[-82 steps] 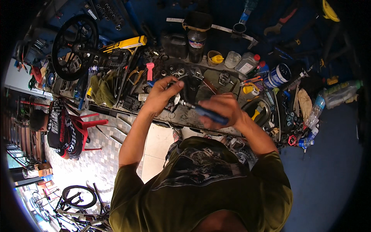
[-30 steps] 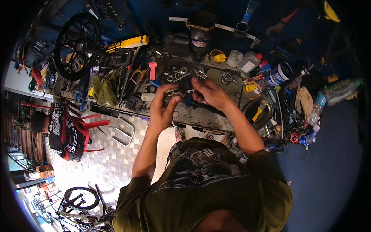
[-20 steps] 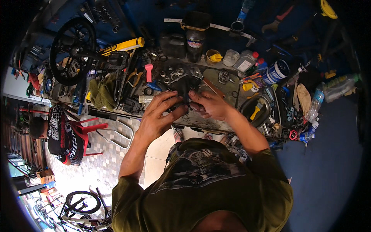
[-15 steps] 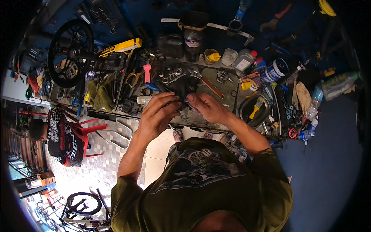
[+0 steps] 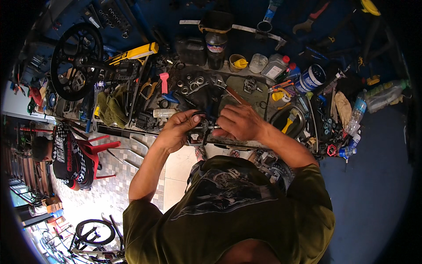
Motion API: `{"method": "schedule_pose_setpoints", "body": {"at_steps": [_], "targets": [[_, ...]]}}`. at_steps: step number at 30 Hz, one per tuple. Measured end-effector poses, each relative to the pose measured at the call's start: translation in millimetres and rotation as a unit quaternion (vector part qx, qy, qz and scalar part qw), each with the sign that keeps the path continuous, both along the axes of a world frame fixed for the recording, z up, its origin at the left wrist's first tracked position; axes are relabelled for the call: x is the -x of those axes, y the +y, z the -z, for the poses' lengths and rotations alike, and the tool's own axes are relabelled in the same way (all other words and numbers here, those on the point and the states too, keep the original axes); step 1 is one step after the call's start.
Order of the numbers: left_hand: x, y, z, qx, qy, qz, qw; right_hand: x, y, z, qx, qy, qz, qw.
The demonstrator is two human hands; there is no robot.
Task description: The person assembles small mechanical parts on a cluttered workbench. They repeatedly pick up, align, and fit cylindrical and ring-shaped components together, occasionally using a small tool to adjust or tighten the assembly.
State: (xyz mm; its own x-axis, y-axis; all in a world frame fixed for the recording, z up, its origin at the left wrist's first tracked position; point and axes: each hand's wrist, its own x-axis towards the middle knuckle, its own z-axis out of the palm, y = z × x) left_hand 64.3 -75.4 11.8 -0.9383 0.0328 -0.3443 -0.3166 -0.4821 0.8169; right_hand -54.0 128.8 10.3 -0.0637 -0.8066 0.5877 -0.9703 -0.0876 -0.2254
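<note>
My left hand [image 5: 176,131] is closed, thumb and fingers pinching a dark part with a curved black edge [image 5: 199,113]. Below its fingertips shows a black-and-silver framed metal piece [image 5: 196,137], perhaps a bicycle pedal; whether it joins the dark part I cannot tell. My right hand [image 5: 241,123] is curled, its fingertips at a short silvery piece [image 5: 214,126] between the hands; what lies inside its fingers is hidden. Just beyond it lies an adjustable wrench [image 5: 231,91] with a brown handle. A metal pedal-like part [image 5: 251,85] rests on a greenish mat.
Tools crowd the workbench. A pink-headed hammer [image 5: 164,82], a green cloth [image 5: 112,109] and a clear jar [image 5: 163,113] lie leftward. An oval tray [image 5: 281,118] with a yellow brush [image 5: 290,121] stands right. A person [image 5: 70,154] sits on a red chair at left.
My right hand has turned and curled, its knuckles now upward. My left hand has rolled so its thumb shows. The black-and-silver piece has come into sight below the fingers.
</note>
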Motion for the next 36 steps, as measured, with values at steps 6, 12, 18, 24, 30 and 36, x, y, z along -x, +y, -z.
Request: {"method": "schedule_pose_setpoints", "body": {"at_steps": [6,12,18,24,30,36], "targets": [[-1.8,4.8,1.9,0.286,0.192,-0.027,0.938,-22.3,2.8,17.5,0.014,-0.341,0.084,0.936],[1.4,8.2,-9.3,0.583,0.456,-0.006,0.672,-25.0,7.4,31.1,-0.061,-0.724,0.069,0.683],[5.1,11.3,-2.3,0.572,0.469,-0.014,0.673,-27.6,9.2,26.4,-0.031,-0.667,0.065,0.742],[-3.2,13.3,-0.6,0.258,0.166,-0.003,0.952,-20.9,14.8,13.4,0.022,-0.183,0.071,0.98],[5.2,10.3,4.9,0.056,0.02,0.033,0.998,-12.8,14.6,19.8,0.021,-0.071,0.044,0.996],[0.6,20.9,-1.8,0.499,0.321,-0.043,0.804,-32.2,12.0,39.6,0.023,-0.473,0.115,0.873]]}}
